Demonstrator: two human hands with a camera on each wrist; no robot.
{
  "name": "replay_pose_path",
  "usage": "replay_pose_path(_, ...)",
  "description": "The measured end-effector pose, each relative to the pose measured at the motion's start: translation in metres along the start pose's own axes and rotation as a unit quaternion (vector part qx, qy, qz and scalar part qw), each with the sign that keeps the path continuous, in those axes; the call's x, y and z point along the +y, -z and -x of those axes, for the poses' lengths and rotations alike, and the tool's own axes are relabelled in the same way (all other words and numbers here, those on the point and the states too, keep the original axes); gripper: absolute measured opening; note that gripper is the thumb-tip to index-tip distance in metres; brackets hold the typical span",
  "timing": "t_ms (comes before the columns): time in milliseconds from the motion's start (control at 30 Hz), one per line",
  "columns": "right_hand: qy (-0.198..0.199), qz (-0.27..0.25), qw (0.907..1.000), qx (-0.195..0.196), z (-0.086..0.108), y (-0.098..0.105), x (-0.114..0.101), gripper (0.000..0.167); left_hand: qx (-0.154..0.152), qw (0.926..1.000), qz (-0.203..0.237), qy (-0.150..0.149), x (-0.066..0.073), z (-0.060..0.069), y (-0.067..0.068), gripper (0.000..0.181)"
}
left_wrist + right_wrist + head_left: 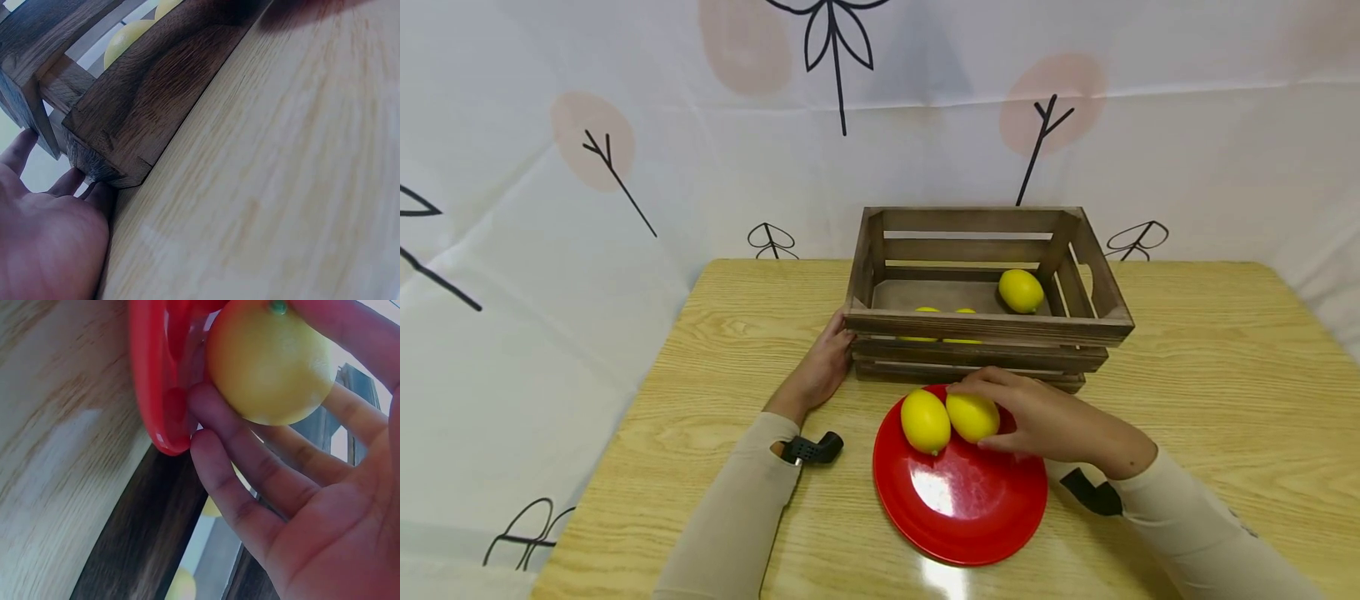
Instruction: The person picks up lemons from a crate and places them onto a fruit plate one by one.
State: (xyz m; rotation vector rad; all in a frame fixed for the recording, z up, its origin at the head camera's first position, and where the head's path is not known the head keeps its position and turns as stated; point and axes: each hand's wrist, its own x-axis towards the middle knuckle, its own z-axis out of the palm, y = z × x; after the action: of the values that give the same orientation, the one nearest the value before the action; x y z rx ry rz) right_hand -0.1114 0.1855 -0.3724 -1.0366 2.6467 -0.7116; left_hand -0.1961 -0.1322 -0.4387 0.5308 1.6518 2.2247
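A red plate (958,508) carries two yellow lemons side by side near its far rim. My right hand (1045,417) curls its fingers and thumb round the right-hand lemon (972,418); the right wrist view shows this lemon (269,362) between thumb and fingers, over the plate (150,375). The other lemon (925,422) lies untouched to its left. Behind the plate stands a slatted wooden crate (985,325). At its left front corner my left hand (823,367) rests, and in the left wrist view its fingertips touch the crate's corner (106,137).
Inside the crate one lemon (1021,291) lies at the right, and two more show partly behind the front slats. The wooden table (1210,358) reaches back to a white patterned cloth (925,158).
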Motion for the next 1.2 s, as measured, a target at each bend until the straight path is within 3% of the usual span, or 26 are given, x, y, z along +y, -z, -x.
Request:
replay_pose_path(267,0.029,0.018,0.9993,0.019,0.003,0.008,-0.004,0.053,-0.001,1.0000,0.004,0.001,0.001,0.000,0.000,0.073)
replay_pose_path(433,0.023,0.040,0.9981,0.040,0.010,0.020,-0.015,0.047,0.002,1.0000,0.007,0.000,0.000,0.000,0.000,0.076)
replay_pose_path(667,0.049,0.056,0.9920,0.102,0.022,0.032,-0.029,0.047,0.006,1.0000,0.007,-0.001,0.000,0.001,-0.001,0.087)
replay_pose_path(900,0.134,0.103,0.9708,0.171,0.022,0.048,-0.035,0.032,0.015,0.9998,-0.004,0.008,-0.003,-0.002,-0.002,0.066)
replay_pose_path(1033,0.185,0.135,0.9511,0.208,0.017,0.069,-0.040,0.051,0.015,0.9998,-0.004,0.012,-0.001,-0.001,-0.003,0.064)
replay_pose_path(1200,0.213,0.170,0.9350,0.227,0.012,0.096,-0.045,0.053,0.008,0.9999,-0.007,0.011,0.001,-0.001,-0.002,0.063)
